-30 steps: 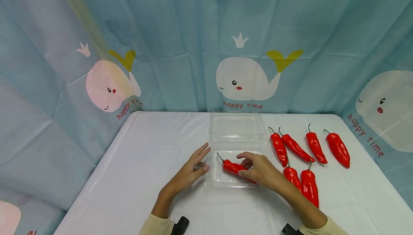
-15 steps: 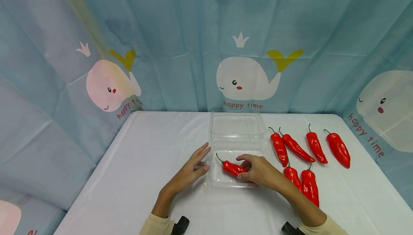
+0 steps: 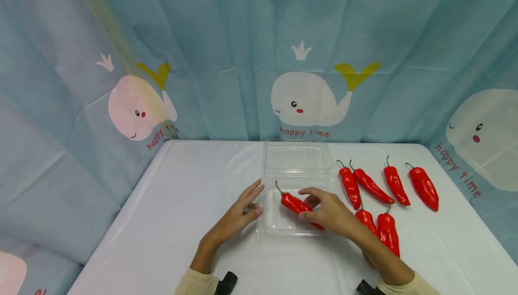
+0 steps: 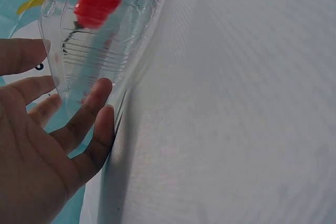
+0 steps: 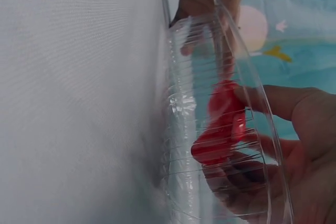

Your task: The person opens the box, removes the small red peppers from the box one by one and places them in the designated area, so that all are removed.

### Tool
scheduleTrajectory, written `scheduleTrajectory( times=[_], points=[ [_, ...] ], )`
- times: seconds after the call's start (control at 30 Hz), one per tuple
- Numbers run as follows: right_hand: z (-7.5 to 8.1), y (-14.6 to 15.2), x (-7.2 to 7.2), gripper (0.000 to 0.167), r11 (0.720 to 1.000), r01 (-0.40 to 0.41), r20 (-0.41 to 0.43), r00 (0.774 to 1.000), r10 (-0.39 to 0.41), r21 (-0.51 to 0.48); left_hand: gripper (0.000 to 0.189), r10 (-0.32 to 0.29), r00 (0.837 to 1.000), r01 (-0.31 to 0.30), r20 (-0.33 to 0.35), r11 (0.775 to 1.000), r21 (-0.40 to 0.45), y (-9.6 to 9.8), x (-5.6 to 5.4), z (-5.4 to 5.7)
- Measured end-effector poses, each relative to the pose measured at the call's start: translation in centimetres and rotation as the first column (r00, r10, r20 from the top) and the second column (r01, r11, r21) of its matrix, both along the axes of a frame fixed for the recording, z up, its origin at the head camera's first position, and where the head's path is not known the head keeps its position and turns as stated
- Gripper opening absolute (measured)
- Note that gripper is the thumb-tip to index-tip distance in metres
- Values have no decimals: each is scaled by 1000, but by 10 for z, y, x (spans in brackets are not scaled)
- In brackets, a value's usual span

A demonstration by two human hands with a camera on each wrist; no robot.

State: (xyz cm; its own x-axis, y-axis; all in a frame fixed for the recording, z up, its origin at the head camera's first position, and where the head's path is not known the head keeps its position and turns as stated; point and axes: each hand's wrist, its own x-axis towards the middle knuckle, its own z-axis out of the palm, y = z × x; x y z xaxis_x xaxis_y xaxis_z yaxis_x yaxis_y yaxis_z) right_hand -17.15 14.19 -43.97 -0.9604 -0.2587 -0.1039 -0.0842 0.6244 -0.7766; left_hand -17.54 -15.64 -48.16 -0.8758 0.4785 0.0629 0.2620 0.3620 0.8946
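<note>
A clear plastic clamshell box (image 3: pixel 272 225) lies unfolded on the white table, its lid (image 3: pixel 297 158) laid back away from me. Over its base, my right hand (image 3: pixel 329 214) holds a red chili pepper (image 3: pixel 294 203) between thumb and fingers, the stem pointing away and left. In the right wrist view the pepper (image 5: pixel 223 114) shows through the box wall, with the thumb against it. My left hand (image 3: pixel 236 221) is at the box's left side, fingers spread and loosely bent. Through the left wrist view, that hand's fingertips (image 4: pixel 100 92) appear at the box wall.
Several more red peppers (image 3: pixel 394 185) lie on the table right of the box, two of them (image 3: pixel 389 236) partly behind my right forearm. White cloth (image 3: pixel 170 205) covers the table, and a blue whale-print curtain (image 3: pixel 226 106) hangs behind and at both sides.
The pepper in my right hand has shifted slightly, its stem end moving up and a little to the right. My right hand has moved slightly with it; the left hand has stayed still.
</note>
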Motion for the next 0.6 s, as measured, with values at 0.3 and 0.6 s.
scheduleTrajectory(
  times=[0.3,0.6],
  points=[
    [9,11,3,62,995,54,-61,996,-59,-85,67,-4,1000,4,1,1000,4,0,0,0],
    [22,27,11,65,991,80,-96,991,-90,-104,67,-12,1000,12,1,1000,8,-1,-1,-3]
  ],
)
